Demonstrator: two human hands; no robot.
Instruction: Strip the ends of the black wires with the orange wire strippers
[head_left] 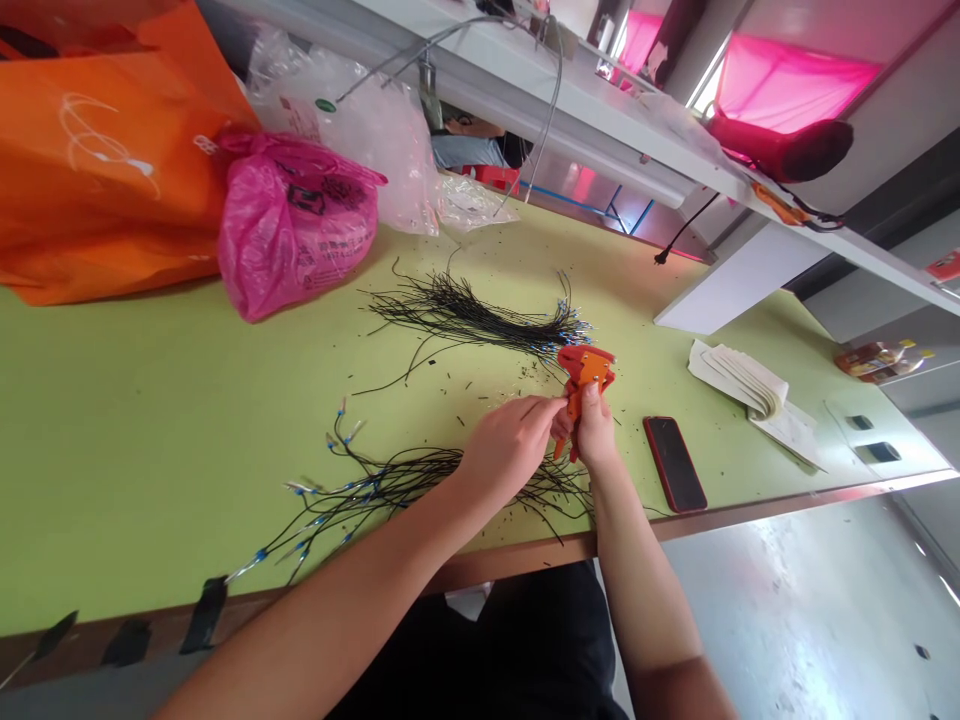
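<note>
My right hand (598, 432) is wrapped around an orange-and-red wire stripper (589, 370), its head pointing away from me. My left hand (511, 440) is closed in a pinch right beside the tool's handles; whatever lies between its fingertips is too small to make out. Beyond the tool is a bundle of thin black wires (480, 315), with blue and silver bits at its right end. Under my left forearm a second bunch of black wires (390, 475) spreads out, carrying blue pieces and silver tips on its left ends; my arm hides part of it.
Short black scraps dot the green table (187, 420). To the right are a phone (675, 463) and a stack of folded paper (742, 385). Pink (300, 225) and orange bags (112, 170) stand at the back left. A white shelf (637, 130) crosses above the table, holding a hair dryer (780, 148).
</note>
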